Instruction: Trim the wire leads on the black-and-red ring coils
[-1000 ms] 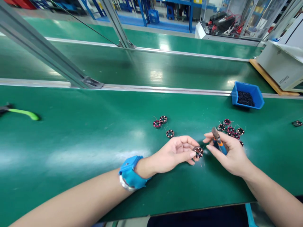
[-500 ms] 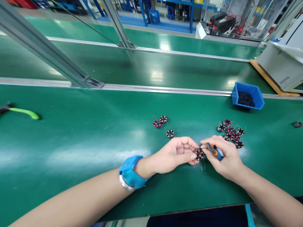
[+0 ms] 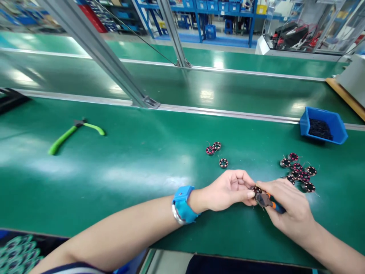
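Note:
Between the thumb and fingers of my left hand (image 3: 232,191) is a small ring-shaped wound motor stator (image 3: 256,190). My right hand (image 3: 291,201) is closed round a pair of cutting pliers (image 3: 275,204) with blue and orange handles. The jaws of the pliers lie against the near right side of the stator, partly covering it; whether they grip a wire I cannot make out. Beyond my left hand lie a few loose stators (image 3: 223,163). A cluster of several stators (image 3: 297,167) with thin wire ends sits past my right hand.
Green-handled pliers (image 3: 64,140) lie spread at the left of the green bench (image 3: 128,152). At the back right stands a blue bin (image 3: 338,129) of small black parts. An aluminium post (image 3: 114,64) rises from the rail behind. Green rings (image 3: 21,251) show at lower left.
The view has swung left, bringing the whole green-handled pliers into sight. The cutting pliers have come down over the stator, their jaws turned towards my left hand.

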The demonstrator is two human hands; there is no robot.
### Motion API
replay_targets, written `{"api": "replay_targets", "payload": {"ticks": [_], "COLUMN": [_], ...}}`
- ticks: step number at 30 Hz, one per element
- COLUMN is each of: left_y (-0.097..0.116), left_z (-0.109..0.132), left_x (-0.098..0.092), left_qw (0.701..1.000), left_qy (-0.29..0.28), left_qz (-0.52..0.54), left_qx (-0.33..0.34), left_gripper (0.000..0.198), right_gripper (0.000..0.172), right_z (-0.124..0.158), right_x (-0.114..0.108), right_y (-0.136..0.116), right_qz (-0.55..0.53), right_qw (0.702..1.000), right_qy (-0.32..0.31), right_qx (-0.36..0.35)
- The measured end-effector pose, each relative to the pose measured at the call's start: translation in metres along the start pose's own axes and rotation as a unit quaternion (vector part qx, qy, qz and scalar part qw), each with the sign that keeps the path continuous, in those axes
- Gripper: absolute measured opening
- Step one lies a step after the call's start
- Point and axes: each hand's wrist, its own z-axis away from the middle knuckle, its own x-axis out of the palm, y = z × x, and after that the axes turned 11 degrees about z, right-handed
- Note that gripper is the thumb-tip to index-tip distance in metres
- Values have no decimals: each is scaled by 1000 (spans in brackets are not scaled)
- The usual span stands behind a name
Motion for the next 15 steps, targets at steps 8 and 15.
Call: {"api": "replay_targets", "payload": {"ticks": [8, 15], "left_y": [14, 33], "left_z": [4, 20], "left_x": [1, -4], "left_qw": [863, 572], "left_qy": [74, 133], "left_qz": [-478, -774], "left_qx": [146, 236], "left_gripper": [16, 16], "right_gripper": [27, 26], "right_z": [-9, -10], "right_x": [-12, -22], "right_y": [16, 28], "right_qz": [-30, -62], "right_qw": [974, 955], "right_qy": [106, 157], "right_qx": [200, 244]}}
